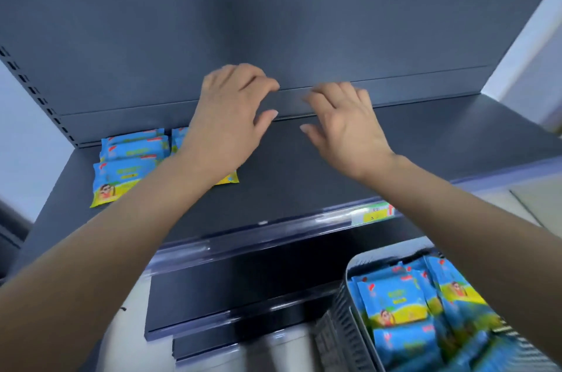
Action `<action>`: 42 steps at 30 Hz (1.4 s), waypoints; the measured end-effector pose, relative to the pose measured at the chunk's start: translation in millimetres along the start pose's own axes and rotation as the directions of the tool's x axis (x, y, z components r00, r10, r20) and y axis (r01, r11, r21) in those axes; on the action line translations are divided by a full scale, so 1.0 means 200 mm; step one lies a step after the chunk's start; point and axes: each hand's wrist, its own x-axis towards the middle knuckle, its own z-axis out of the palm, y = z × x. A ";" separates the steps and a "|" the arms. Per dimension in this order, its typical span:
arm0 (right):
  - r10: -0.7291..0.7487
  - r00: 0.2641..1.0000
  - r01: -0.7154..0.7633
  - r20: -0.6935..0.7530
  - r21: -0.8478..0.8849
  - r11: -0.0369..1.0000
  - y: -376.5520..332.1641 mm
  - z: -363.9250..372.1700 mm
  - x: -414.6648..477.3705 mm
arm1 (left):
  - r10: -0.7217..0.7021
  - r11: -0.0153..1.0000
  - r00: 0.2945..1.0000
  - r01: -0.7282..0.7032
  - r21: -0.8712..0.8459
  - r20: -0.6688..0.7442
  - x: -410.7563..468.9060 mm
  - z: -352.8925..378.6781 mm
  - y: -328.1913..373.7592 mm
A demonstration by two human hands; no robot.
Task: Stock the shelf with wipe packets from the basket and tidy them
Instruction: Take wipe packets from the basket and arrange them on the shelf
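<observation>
Blue and yellow wipe packets (127, 167) lie in small stacks at the back left of the dark shelf (304, 189). My left hand (231, 119) hovers over the shelf just right of them, fingers spread, holding nothing; its forearm covers part of the second stack. My right hand (343, 125) is beside it, also open and empty, above the bare middle of the shelf. A grey slatted basket (349, 310) at the lower right holds several more wipe packets (398, 301).
A dark back panel (273, 21) rises behind the shelf. The shelf's front rail carries a green and yellow price tag (372, 213). Lower dark shelves (228, 295) step out below. A perforated upright (33, 91) stands at the left.
</observation>
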 end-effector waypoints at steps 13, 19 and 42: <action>-0.084 0.995 0.086 -0.052 0.039 0.996 0.74 -0.40 -0.93 | -0.038 0.985 0.999 0.038 -0.167 0.008 -0.20 0.34 1.30; -0.193 0.952 0.162 0.238 0.142 0.977 0.94 -0.23 -1.33 | -0.289 0.912 0.841 0.387 -0.135 0.457 -0.57 0.75 1.51; 0.052 0.327 -0.366 0.944 0.076 0.928 1.26 0.43 -1.77 | -0.428 0.843 0.251 0.458 0.283 0.868 -0.99 1.15 1.47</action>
